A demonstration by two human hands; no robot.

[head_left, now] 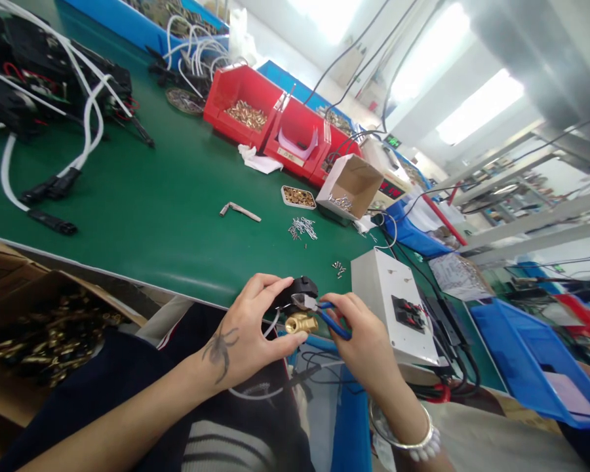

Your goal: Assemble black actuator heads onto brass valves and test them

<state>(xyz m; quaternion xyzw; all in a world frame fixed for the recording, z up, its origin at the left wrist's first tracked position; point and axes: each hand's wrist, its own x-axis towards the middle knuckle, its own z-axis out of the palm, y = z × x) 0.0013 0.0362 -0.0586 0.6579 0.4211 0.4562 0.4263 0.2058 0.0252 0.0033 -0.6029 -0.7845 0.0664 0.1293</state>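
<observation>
My left hand is closed around a valve assembly, a black housing with a brass valve body under it, at the bench's front edge. A white cable runs from the assembly below the hand. My right hand grips the blue handles of a pair of cutting pliers. The pliers' metal jaws lie against the assembly, between the black housing and the brass body. Whether the jaws are closed on anything is too small to tell.
On the green bench lie split pins, small screws, a hex socket wrench and a tray of brass nuts. Red bins and a cardboard box stand behind. A grey control box is at right, black cabled units at left.
</observation>
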